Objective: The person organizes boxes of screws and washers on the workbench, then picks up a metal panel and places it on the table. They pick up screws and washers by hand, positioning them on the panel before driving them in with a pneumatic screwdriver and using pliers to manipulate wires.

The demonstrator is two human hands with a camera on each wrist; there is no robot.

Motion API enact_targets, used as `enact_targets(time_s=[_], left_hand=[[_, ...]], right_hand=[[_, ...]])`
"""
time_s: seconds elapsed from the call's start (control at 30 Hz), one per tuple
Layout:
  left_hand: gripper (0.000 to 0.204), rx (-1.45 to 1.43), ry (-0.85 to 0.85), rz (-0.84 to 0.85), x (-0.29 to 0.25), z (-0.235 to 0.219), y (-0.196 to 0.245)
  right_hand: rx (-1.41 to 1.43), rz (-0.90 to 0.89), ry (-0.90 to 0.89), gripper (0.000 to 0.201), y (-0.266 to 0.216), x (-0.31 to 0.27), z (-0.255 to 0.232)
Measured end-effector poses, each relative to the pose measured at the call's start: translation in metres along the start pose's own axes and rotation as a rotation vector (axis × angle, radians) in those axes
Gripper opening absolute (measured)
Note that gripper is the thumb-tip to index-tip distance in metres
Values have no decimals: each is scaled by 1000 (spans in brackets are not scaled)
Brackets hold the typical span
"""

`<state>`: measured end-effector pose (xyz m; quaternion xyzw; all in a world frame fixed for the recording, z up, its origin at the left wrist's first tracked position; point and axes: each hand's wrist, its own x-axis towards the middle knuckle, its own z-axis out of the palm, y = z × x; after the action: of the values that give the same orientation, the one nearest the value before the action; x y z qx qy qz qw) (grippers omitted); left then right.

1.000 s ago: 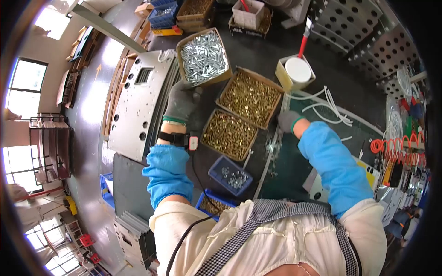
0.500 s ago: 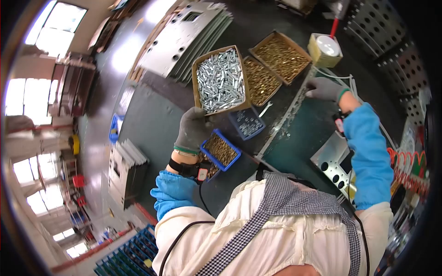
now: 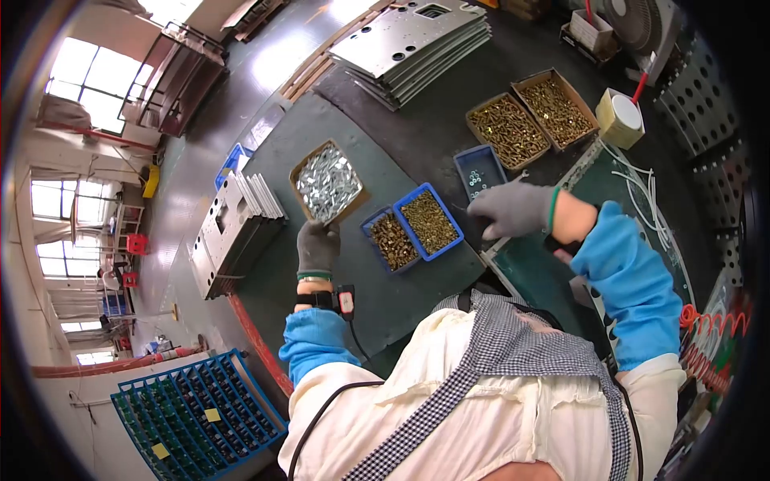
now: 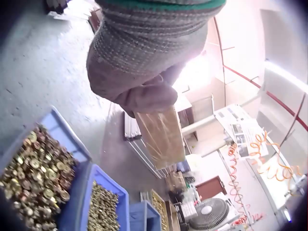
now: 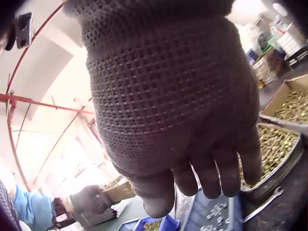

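My left hand (image 3: 318, 252), in a grey glove, grips the near edge of a cardboard box (image 3: 353, 210) heaped with silver metal pins (image 3: 327, 180). In the left wrist view its fingers bend over the top of the box wall (image 4: 161, 139). Two blue bins of brass-coloured parts stand to the right of that hand, the nearer one (image 3: 370, 227) and a brighter one (image 3: 454, 240). My right hand (image 3: 517, 210), also gloved, hovers beside a dull blue bin (image 3: 464, 164) of small shiny rings. Its fingers (image 5: 210, 178) hang loosely extended and hold nothing.
Two cardboard boxes of brass-coloured parts (image 3: 509, 132) stand farther back, near a wrench (image 5: 264, 204). Stacked metal panels (image 3: 385, 40) lie at the far end, with more panels (image 3: 228, 232) at the left. White tubing (image 3: 642, 192) lies at the right.
My left hand has carried the box of silver pins from beside the brass-part boxes to the left end of the bench. My right hand has moved back toward the blue bins. The view has turned left.
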<state>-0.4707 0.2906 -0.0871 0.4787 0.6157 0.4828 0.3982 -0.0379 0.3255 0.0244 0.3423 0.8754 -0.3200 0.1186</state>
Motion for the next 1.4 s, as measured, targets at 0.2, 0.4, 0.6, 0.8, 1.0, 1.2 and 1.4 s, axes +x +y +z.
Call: enact_targets(time_s=[0.2, 0.4, 0.6, 0.8, 1.0, 1.2, 1.4], left_hand=[[22, -943, 88, -516, -70, -66, -43], [24, -919, 174, -686, -176, -59, -51], [31, -736, 53, -678, -193, -6, -36], [40, -598, -17, -735, -184, 23, -16], [34, -294, -227, -776, -175, 41, 4], [41, 667, -514, -593, -127, 16, 21], [39, 802, -230, -244, -80, 14, 55]], right_hand=[[-162, -23, 83, 54, -36, 65, 61], [-289, 94, 340, 51, -24, 69, 84], [-372, 106, 276, 39, -19, 66, 83], [-337, 114, 392, 34, 4, 54, 92], [-250, 165, 457, 41, -9, 33, 78], [24, -74, 932, 27, -65, -39, 4], [-633, -438, 1114, 35, -157, -265, -65]])
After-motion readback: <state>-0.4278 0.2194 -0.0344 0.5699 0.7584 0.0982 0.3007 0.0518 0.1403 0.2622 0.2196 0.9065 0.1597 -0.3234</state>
